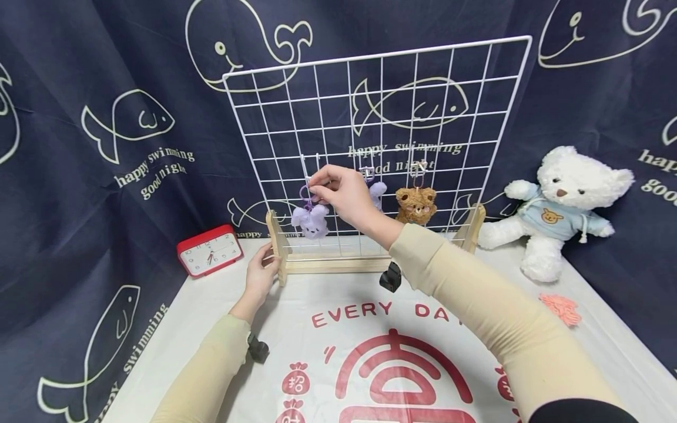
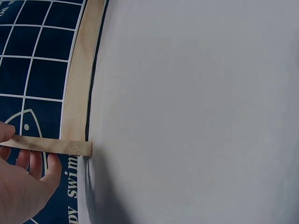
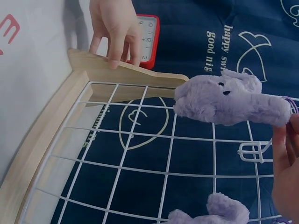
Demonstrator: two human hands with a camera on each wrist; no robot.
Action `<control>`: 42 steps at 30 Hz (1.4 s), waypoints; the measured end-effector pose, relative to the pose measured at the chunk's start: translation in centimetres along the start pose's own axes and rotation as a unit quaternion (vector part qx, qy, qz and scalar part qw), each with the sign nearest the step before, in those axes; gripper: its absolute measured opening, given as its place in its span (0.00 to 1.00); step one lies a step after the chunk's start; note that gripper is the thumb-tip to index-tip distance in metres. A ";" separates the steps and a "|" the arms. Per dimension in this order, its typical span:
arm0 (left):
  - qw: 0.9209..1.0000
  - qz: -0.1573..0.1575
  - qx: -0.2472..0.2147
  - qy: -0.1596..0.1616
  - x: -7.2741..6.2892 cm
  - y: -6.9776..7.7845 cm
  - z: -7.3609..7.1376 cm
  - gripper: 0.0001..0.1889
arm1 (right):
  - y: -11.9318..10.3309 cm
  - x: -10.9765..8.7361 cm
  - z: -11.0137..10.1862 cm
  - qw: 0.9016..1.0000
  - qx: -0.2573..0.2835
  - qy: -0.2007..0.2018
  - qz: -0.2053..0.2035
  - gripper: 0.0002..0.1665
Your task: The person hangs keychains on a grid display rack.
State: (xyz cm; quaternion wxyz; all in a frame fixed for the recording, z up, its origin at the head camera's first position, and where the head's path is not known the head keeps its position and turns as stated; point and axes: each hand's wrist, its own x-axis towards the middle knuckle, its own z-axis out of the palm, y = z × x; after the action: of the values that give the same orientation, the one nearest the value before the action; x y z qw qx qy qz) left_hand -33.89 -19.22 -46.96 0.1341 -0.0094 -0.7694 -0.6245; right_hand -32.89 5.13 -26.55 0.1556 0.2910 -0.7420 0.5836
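My right hand (image 1: 346, 197) pinches the purple ring of a lavender plush keychain (image 1: 311, 222) in front of the left part of a white wire grid (image 1: 381, 56). Seen from the right wrist, the plush (image 3: 219, 100) lies across the wires, close to a white hook (image 3: 254, 151). My left hand (image 1: 261, 273) grips the left wooden foot of the grid's stand (image 1: 333, 267), thumb on one side and fingers on the other in the left wrist view. Behind my right hand, a second lavender plush (image 1: 377, 194) hangs on the grid, partly hidden. A brown bear keychain (image 1: 416, 207) hangs to its right.
A red alarm clock (image 1: 210, 252) stands left of the stand. On the right sits a white teddy bear (image 1: 563, 194) in a blue hoodie, with a coral-pink item (image 1: 562, 309) lying in front of it. Dark blue fabric (image 1: 174, 59) hangs behind the white-covered table.
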 end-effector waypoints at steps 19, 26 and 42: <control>1.000 -0.013 0.002 -0.012 -0.2 1.0 0.1 0.27 | 0.8 0.6 0.0 0.999 -0.026 0.017 0.019 0.03; 1.000 -0.009 -0.001 -0.004 0.1 0.1 0.0 0.26 | 1.2 0.9 0.1 0.999 -0.030 0.029 0.018 0.03; 1.000 -0.005 0.001 -0.005 0.2 -0.1 -0.1 0.27 | 1.9 1.7 0.0 0.997 -0.062 0.044 0.016 0.04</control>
State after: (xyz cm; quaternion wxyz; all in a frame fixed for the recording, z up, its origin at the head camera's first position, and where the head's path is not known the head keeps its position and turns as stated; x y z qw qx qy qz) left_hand -34.05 -19.35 -47.04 0.1272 -0.0088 -0.7706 -0.6245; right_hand -35.38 5.02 -27.08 0.1967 0.2429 -0.7734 0.5515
